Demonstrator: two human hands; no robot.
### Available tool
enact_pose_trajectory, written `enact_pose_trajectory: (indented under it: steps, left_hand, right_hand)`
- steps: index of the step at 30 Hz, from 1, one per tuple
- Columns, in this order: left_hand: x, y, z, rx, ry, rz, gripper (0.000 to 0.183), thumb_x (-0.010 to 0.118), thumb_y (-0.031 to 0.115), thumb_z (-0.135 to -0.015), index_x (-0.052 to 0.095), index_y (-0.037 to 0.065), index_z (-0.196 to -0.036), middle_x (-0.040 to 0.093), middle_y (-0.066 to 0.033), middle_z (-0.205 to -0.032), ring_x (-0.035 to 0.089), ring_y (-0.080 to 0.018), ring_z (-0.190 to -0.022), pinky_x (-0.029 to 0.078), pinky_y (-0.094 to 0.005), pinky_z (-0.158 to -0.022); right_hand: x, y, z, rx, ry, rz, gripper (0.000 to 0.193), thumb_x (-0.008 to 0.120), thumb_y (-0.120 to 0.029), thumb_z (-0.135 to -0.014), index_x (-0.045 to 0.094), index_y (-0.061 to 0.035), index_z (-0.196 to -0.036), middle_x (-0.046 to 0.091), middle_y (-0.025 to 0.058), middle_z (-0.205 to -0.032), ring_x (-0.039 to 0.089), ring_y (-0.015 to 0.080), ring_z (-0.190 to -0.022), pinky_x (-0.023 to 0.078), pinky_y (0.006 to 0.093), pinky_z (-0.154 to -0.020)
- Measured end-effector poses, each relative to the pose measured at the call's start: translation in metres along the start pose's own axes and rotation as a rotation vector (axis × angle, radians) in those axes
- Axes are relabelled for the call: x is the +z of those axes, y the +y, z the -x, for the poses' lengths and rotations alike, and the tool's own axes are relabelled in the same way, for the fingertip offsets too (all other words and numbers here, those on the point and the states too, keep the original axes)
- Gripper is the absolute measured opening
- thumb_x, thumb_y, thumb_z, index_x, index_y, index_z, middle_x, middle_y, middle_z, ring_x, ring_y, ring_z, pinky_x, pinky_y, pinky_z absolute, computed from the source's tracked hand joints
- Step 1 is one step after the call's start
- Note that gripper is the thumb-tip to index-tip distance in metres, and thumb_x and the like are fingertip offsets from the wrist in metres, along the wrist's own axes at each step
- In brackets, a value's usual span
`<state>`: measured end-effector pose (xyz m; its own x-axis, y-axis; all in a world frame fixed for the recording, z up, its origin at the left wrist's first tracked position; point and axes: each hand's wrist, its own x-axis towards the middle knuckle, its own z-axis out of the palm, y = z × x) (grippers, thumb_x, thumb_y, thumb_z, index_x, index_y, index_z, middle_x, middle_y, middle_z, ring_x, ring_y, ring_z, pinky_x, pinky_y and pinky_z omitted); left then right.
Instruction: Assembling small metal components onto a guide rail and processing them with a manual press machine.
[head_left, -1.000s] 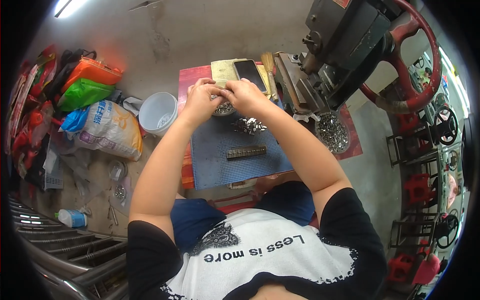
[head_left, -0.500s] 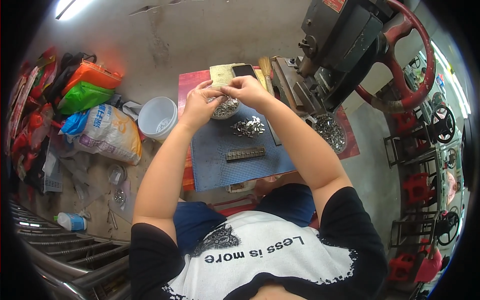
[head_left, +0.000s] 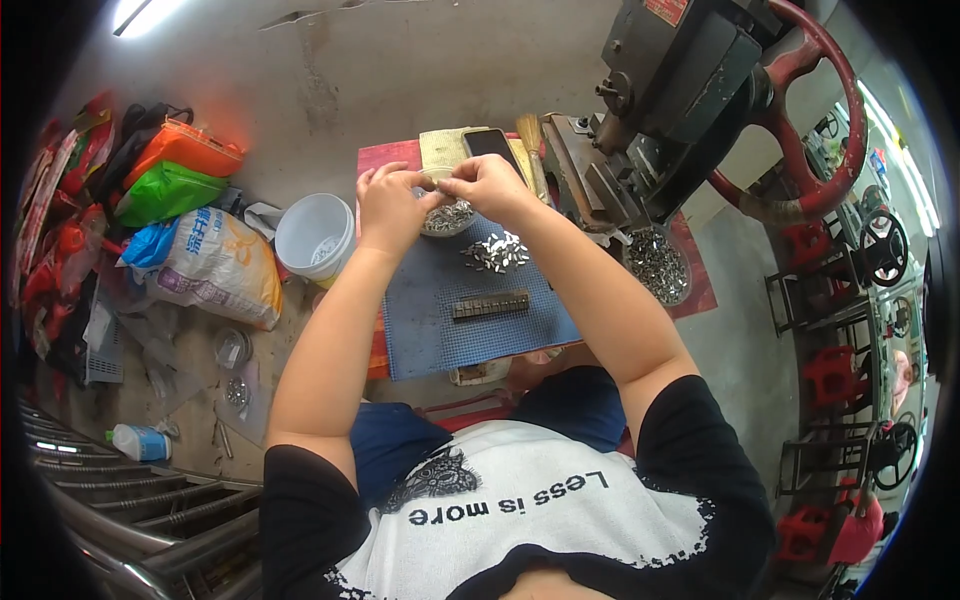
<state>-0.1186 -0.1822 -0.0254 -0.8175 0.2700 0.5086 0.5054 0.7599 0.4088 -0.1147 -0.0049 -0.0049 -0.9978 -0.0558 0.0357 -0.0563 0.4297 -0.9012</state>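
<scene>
My left hand (head_left: 392, 210) and my right hand (head_left: 492, 188) meet fingertip to fingertip over a bowl of small metal pieces (head_left: 448, 218). Both hands pinch with thumb and fingers; whatever lies between the tips is too small to make out. Just nearer than the bowl, a loose pile of shiny little metal pieces (head_left: 498, 253) rests on the blue textured mat (head_left: 425, 345). Closer to me on the mat lies a dark metal bar with a row of segments (head_left: 490, 306). My fingers partly cover the bowl's rim.
A heavy press (head_left: 690, 90) with a red handwheel (head_left: 850, 150) stands at the right. Beside it sits a tray of metal pieces (head_left: 657, 268). Behind my hands are a phone (head_left: 490, 143) and a brush (head_left: 532, 140). A white bucket (head_left: 315, 235) stands left of the table.
Both hands have dropped slightly toward the bowl, and the fingertips have shifted a little. The right forearm has moved slightly left. Pile and bar look unchanged.
</scene>
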Motion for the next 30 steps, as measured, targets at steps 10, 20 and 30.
enact_pose_trajectory:
  steps: [10, 20, 30]
  left_hand:
    - [0.007, 0.004, 0.007, 0.051, 0.135, 0.075, 0.022, 0.083, 0.030, -0.071, 0.075, 0.013, -0.083, 0.073, -0.0025, -0.106, 0.058, -0.0231, -0.118, 0.031, -0.0479, -0.109]
    - [-0.024, 0.025, 0.082, -0.108, 0.114, 0.394, 0.021, 0.077, 0.014, -0.080, 0.070, 0.002, -0.094, 0.070, -0.0122, -0.101, 0.066, -0.0278, -0.093, 0.051, -0.0384, -0.081]
    - [-0.009, 0.048, 0.147, -0.194, -0.161, 0.205, 0.030, 0.083, 0.032, -0.075, 0.071, 0.009, -0.091, 0.063, -0.0071, -0.096, 0.057, -0.0275, -0.101, 0.039, -0.0420, -0.088]
  right_hand:
    - [-0.002, 0.001, -0.002, 0.001, -0.033, -0.040, 0.027, 0.078, -0.023, -0.083, 0.076, 0.0023, -0.092, 0.074, 0.0117, -0.083, 0.067, 0.0143, -0.077, 0.053, 0.0327, -0.071]
    - [-0.004, 0.013, 0.064, -0.014, -0.252, 0.144, 0.022, 0.075, -0.020, -0.086, 0.075, 0.0014, -0.092, 0.073, 0.0093, -0.078, 0.068, 0.0149, -0.072, 0.053, 0.0309, -0.070]
    - [0.013, 0.021, 0.109, -0.062, -0.329, 0.340, 0.022, 0.081, -0.023, -0.080, 0.077, -0.0032, -0.090, 0.066, 0.0142, -0.086, 0.065, 0.0252, -0.082, 0.051, 0.0368, -0.074]
